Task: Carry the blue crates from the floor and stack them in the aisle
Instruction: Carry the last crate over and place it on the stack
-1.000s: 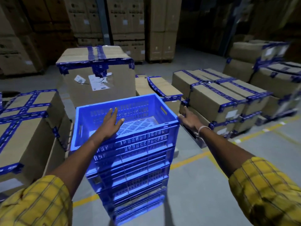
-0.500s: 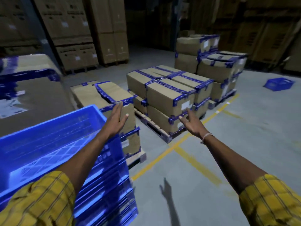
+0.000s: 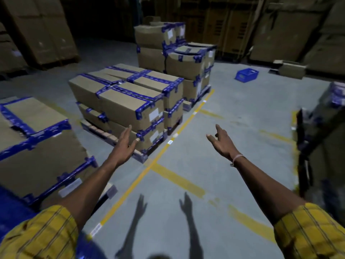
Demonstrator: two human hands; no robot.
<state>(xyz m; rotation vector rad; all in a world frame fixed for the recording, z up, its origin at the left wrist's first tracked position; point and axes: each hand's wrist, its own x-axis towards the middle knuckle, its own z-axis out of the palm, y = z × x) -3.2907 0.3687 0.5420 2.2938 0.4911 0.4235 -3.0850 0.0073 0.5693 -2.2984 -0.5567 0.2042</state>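
Both arms reach forward over the grey warehouse floor (image 3: 233,113), and neither hand holds anything. The left hand (image 3: 124,146) has its fingers straight and loosely together, thumb out to the side, in front of the near corner of a pallet of cardboard boxes (image 3: 127,98) sealed with blue tape. The right hand (image 3: 223,142) is spread and relaxed, one finger pointing ahead, with a pale band (image 3: 236,159) around the wrist. Yellow checked sleeves (image 3: 308,232) cover both upper forearms. One blue crate (image 3: 246,72) sits on the floor far ahead to the right, well apart from both hands, near a low flat carton (image 3: 291,69). A patch of blue at the lower left edge (image 3: 11,215) may be more crates, though it is too cut off to tell. A large taped box (image 3: 37,146) stands just to the left, and a taller stack of taped boxes (image 3: 171,51) rises behind the pallet. Yellow lines (image 3: 177,181) cross the floor between the arms, and the shadows of both arms (image 3: 162,227) fall on the floor below.
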